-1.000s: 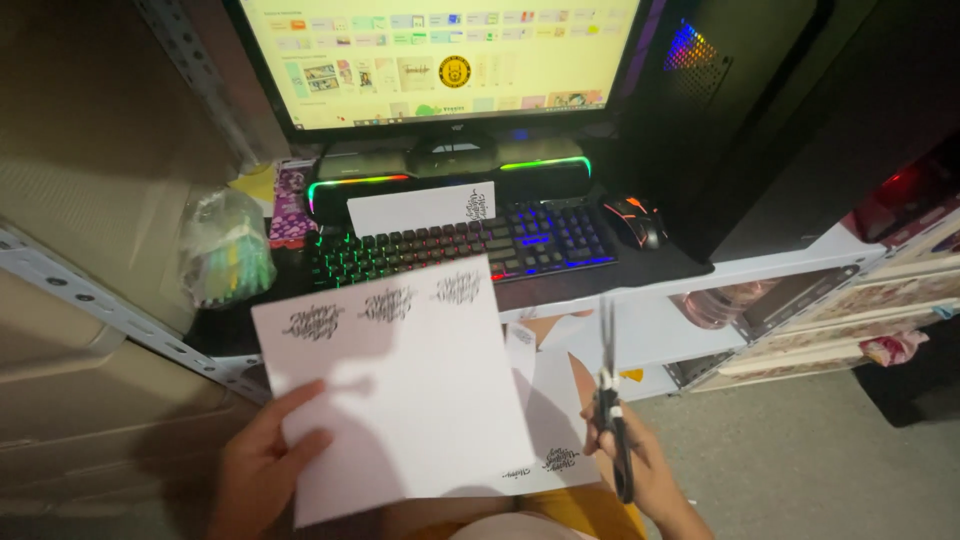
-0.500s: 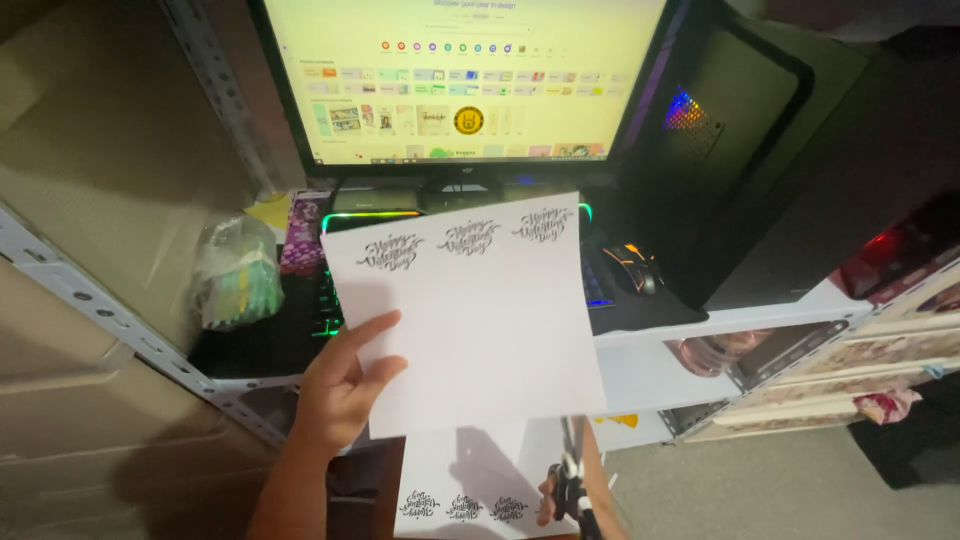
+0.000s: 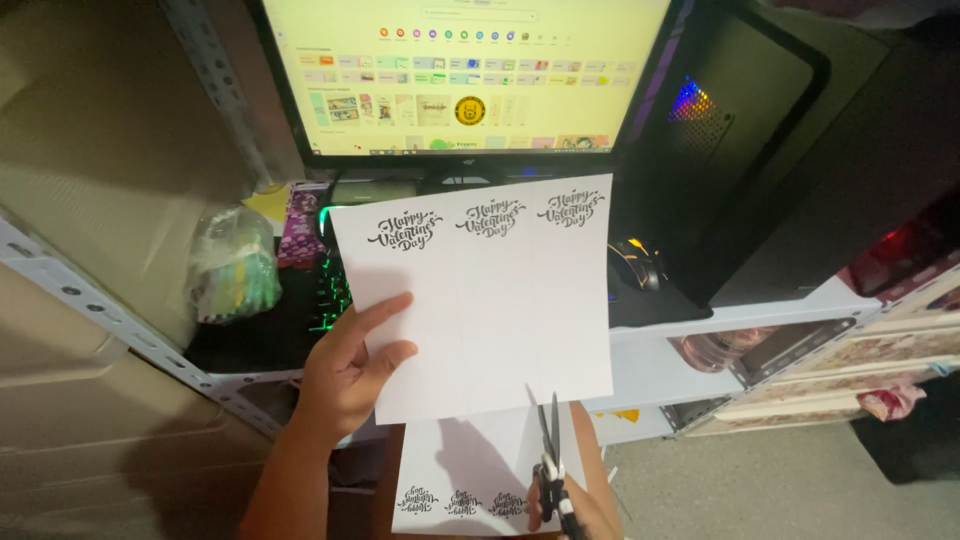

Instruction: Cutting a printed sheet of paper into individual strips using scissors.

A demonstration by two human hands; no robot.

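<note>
White sheet (image 3: 480, 300) upright, left hand (image 3: 345, 375) | scissors (image 3: 550, 460) tips up, right hand (image 3: 570, 510)

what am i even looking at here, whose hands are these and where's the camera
The camera sits on a person's head and looks down, so both hands are theirs. The left hand holds up a white sheet printed with three decorative headings. The right hand, mostly cut off at the bottom edge, holds scissors with the blades at the sheet's lower edge. A second printed sheet lies below. Behind are a lit monitor, a glowing keyboard, a mouse and a dark computer tower on a white desk.
</note>
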